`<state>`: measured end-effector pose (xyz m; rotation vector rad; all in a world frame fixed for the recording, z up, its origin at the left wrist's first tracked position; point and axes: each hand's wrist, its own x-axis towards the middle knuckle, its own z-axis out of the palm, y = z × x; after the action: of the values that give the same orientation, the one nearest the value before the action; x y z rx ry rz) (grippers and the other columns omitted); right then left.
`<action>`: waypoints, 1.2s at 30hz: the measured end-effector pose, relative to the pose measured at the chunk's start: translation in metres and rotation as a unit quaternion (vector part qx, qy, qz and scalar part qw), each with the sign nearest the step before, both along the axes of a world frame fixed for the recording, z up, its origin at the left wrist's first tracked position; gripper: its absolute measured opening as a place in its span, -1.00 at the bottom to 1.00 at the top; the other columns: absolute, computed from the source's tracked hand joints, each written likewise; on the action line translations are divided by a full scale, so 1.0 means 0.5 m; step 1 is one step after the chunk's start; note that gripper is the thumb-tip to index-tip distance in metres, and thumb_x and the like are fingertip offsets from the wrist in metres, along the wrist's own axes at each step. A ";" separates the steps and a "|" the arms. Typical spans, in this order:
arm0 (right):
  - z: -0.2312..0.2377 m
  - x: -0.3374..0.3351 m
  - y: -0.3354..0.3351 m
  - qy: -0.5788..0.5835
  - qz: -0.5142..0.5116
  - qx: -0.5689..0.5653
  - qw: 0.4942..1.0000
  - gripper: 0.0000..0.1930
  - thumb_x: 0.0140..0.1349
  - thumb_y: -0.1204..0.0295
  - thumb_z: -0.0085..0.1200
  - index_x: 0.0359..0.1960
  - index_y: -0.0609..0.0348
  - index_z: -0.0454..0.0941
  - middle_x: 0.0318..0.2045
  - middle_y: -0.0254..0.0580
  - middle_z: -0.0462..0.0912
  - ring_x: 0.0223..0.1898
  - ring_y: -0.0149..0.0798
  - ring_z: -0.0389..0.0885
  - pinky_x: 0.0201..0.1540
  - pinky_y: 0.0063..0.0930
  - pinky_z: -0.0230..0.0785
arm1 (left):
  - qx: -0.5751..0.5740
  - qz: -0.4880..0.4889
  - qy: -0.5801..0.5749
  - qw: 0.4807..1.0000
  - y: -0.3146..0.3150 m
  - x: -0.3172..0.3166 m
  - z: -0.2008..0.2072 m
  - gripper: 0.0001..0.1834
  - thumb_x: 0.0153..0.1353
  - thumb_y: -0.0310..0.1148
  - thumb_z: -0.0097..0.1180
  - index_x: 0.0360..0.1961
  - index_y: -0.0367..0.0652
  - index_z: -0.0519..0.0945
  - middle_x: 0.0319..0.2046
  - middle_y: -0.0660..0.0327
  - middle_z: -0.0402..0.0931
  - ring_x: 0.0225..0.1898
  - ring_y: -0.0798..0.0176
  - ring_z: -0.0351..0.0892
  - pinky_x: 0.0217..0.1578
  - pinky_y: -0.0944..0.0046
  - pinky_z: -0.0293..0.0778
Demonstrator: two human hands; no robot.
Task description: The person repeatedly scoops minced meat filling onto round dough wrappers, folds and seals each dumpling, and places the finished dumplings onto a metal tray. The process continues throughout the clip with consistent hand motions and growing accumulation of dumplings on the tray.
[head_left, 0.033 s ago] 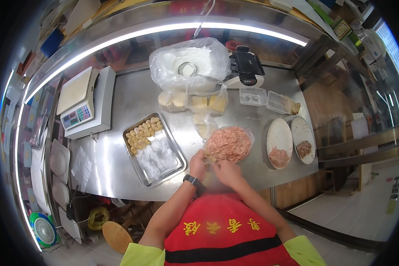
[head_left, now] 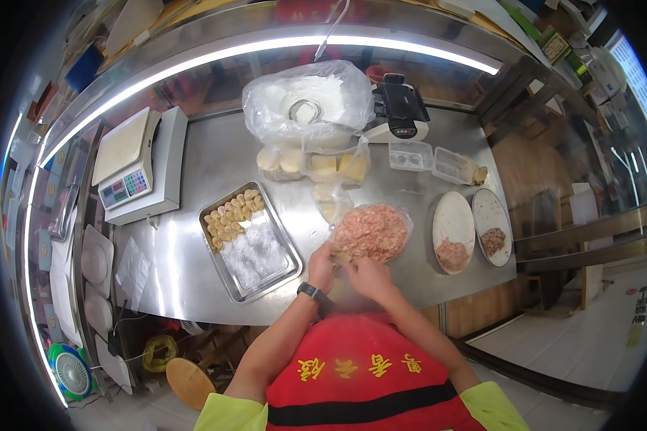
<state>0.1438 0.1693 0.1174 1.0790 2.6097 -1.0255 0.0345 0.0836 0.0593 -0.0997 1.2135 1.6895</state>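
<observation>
My left hand (head_left: 321, 266) is closed on a thin yellowish dumpling wrapper (head_left: 343, 256), just at the near edge of a mound of pink minced meat (head_left: 370, 231) on clear plastic. My right hand (head_left: 368, 279) meets it from the other side, its fingers bent in at the same wrapper; the fingertips are partly hidden. Left of my hands is a metal tray (head_left: 295, 267), its bottom dusted with white flour. Several folded dumplings (head_left: 226, 224) sit in rows at its far left end. Beyond the meat lie bagged round wrappers (head_left: 331, 208).
A plastic-lined tub of flour (head_left: 266, 118) stands at the back, near a black device (head_left: 401, 108). At far left is a scale (head_left: 126, 154). To the right are two oval dishes (head_left: 453, 215) (head_left: 487, 208) with some meat, and clear plastic boxes (head_left: 410, 156).
</observation>
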 end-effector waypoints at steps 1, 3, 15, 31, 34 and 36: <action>0.005 -0.005 0.009 0.000 0.005 -0.010 1.000 -0.62 0.20 0.10 -0.03 -0.40 0.18 0.64 -0.49 0.10 0.61 -0.42 0.09 0.60 -0.34 -0.13 0.41 | 0.036 -0.002 -0.031 0.999 -0.006 -0.001 0.007 -0.54 0.42 -0.09 -0.31 -0.03 -0.27 0.46 -0.15 0.12 0.53 -0.13 0.20 0.53 -0.15 0.28 0.46; 0.024 -0.007 0.030 0.012 0.017 -0.040 0.999 -0.60 0.20 0.09 -0.03 -0.42 0.20 0.64 -0.52 0.09 0.60 -0.45 0.08 0.59 -0.36 -0.15 0.40 | 0.109 -0.004 -0.091 0.990 -0.022 -0.010 0.014 -0.53 0.41 -0.08 -0.29 0.00 -0.26 0.46 -0.10 0.11 0.53 -0.09 0.20 0.52 -0.15 0.28 0.46; 0.074 -0.020 0.043 -0.057 0.090 -0.038 0.994 -0.53 0.20 0.02 -0.08 -0.48 0.20 0.63 -0.53 0.08 0.61 -0.41 0.09 0.61 -0.28 -0.13 0.42 | -0.074 -0.280 0.504 0.813 -0.040 -0.047 0.032 -0.66 0.03 -0.35 0.22 -0.15 -0.22 0.54 -0.28 -0.10 0.57 -0.21 -0.08 0.58 -0.24 0.17 0.49; 0.051 0.101 0.170 -0.052 0.017 -0.213 0.975 -0.55 0.24 0.06 0.02 -0.51 0.23 0.63 -0.76 -0.45 0.31 -0.67 -0.52 0.26 -0.60 -0.54 0.12 | -0.130 -0.169 0.389 0.896 -0.144 -0.176 -0.093 -0.69 0.22 -0.31 0.06 -0.60 -0.29 0.52 -0.60 0.12 0.52 -0.55 0.39 0.44 -0.49 0.28 0.39; 0.031 0.146 0.160 -0.087 -0.023 -0.260 0.962 -0.56 0.25 0.05 0.01 -0.49 0.22 0.63 -0.76 -0.46 0.31 -0.69 -0.55 0.23 -0.63 -0.58 0.07 | -0.199 -0.081 0.462 0.861 -0.180 -0.242 -0.146 -0.52 0.27 -0.17 0.02 -0.71 -0.28 0.47 -0.76 0.10 0.40 -0.69 0.31 0.31 -0.59 0.22 0.31; 0.025 0.151 0.141 -0.094 -0.036 -0.293 0.951 -0.56 0.26 0.05 0.01 -0.49 0.21 0.62 -0.76 -0.48 0.30 -0.70 -0.57 0.20 -0.64 -0.59 0.04 | -0.259 -0.069 0.538 0.799 -0.197 -0.290 -0.170 -0.42 0.27 -0.01 -0.02 -0.74 -0.26 0.46 -0.72 0.00 0.41 -0.71 0.05 0.34 -0.60 0.09 0.30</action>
<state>0.2193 0.2399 0.1298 1.0508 1.9302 -1.4945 -0.1104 -0.0148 -0.0255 0.7036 2.4366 1.1821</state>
